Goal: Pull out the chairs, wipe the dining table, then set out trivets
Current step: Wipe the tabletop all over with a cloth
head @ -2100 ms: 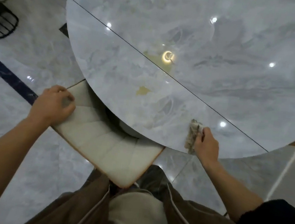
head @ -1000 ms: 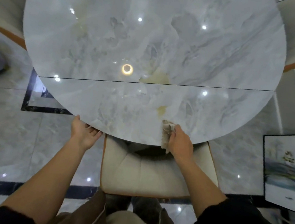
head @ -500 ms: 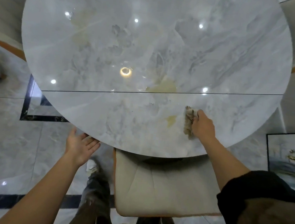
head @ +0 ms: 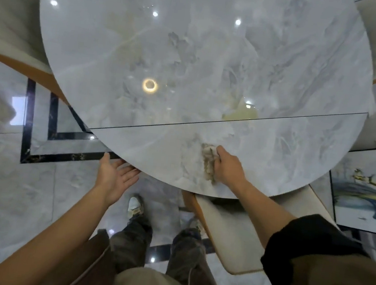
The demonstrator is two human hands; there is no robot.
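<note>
The round grey marble-patterned tabletop (head: 193, 49) fills the upper part of the view, glossy with reflected ceiling lights and crossed by a thin dark seam (head: 208, 122) that runs from its left rim up to its right rim. A crumpled beige cloth (head: 208, 162), brownish along its folds, lies on the near segment of the tabletop, below the seam and not far from the near rim. The right hand (head: 227, 169) is curled over the cloth's right side, gripping it and pressing it flat against the surface, with the forearm reaching in over the rim. Beyond the seam, up and to the right of the cloth, a pale yellowish stain (head: 240, 114) sits well apart from that hand. The left hand (head: 114, 176) is off to the left, apart from the cloth, palm up with fingers straight and spread, holding nothing; its fingertips are at the tabletop's near rim, but whether they touch it cannot be told. A cream cushioned chair (head: 230, 236) with orange trim stands under the rim beneath the right forearm, its seat partly tucked below the tabletop. The person's legs and a pale shoe (head: 135, 206) stand on the grey marble floor (head: 14, 181) with its black inlaid border, and a framed picture (head: 369, 186) shows at the right edge.
</note>
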